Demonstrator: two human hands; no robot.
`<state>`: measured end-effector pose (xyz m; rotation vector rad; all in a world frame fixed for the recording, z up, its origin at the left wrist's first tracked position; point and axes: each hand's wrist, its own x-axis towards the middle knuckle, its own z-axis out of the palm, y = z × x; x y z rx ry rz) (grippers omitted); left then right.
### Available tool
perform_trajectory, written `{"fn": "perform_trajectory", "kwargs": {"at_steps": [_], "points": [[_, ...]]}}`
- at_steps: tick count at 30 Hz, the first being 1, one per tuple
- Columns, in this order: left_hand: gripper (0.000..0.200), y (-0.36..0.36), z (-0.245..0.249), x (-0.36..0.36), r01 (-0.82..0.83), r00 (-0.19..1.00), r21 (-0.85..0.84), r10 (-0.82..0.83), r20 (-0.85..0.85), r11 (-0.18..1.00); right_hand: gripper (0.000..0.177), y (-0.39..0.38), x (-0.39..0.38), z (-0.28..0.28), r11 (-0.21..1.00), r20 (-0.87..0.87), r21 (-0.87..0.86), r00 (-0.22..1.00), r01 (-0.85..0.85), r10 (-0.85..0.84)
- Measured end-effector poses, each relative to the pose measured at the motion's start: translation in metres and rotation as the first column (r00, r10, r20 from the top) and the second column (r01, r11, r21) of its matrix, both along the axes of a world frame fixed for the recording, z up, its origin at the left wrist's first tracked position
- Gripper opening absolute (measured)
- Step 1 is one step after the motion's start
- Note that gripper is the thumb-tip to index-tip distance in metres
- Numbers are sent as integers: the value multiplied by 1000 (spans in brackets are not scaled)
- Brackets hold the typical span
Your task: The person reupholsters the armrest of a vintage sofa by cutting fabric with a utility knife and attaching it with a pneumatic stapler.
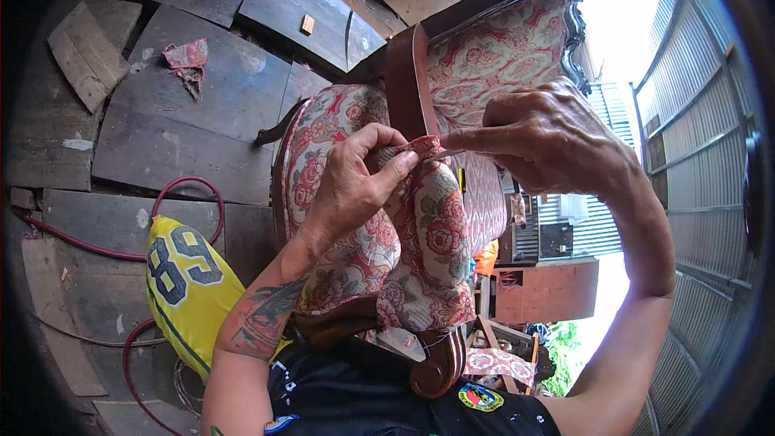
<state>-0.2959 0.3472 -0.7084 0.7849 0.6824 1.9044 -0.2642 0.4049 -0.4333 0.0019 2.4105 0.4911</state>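
Observation:
A carved wooden armchair [488, 64] covered in red and cream floral fabric fills the middle of the head view. My left hand [363, 173] is closed, thumb and forefinger pinching the folded edge of the upholstery fabric [425, 145] at the end of a padded arm [440, 222]. My right hand [545, 141] comes in from the right with its index finger stretched to that same edge and the other fingers curled. A thin, dark grey sliver lies under that fingertip; I cannot tell what the right hand holds.
Wooden floor panels [194, 105] carry a fabric scrap [187, 64], a small wood block [307, 24] and a loose board [89, 56]. A red hose [133, 254] runs beside a yellow cloth [190, 274] marked 89. Corrugated metal sheeting [702, 145] stands at right.

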Motion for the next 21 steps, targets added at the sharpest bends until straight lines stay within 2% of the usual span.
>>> {"fn": "perform_trajectory", "kwargs": {"at_steps": [5, 12, 14, 16, 17, 21], "points": [[19, -1, 0, -1, 16, 999, 10, -16, 28, 1000, 59, -6, -5, -1, 997, 35, 39, 998, -62, 61], [16, -2, 0, 0, 30, 998, -4, -29, 48, 1000, 60, -10, -7, -1, 994, 79, 69, 994, -82, 76], [16, 2, -2, 4, 41, 997, -7, -40, 60, 999, 60, -12, -5, -2, 985, 110, 101, 986, -137, 126], [16, 11, -9, 17, -109, 993, 42, 107, 57, 993, 66, -21, -5, -5, 974, 126, 158, 981, -164, 145], [16, 11, -8, 16, -104, 993, 45, 101, 60, 994, 72, -26, -6, -6, 958, 139, 214, 977, -191, 164], [20, 8, -3, 8, -39, 997, -7, 39, 69, 999, 70, -36, -14, -7, 955, 232, 263, 970, -139, 77]]}}
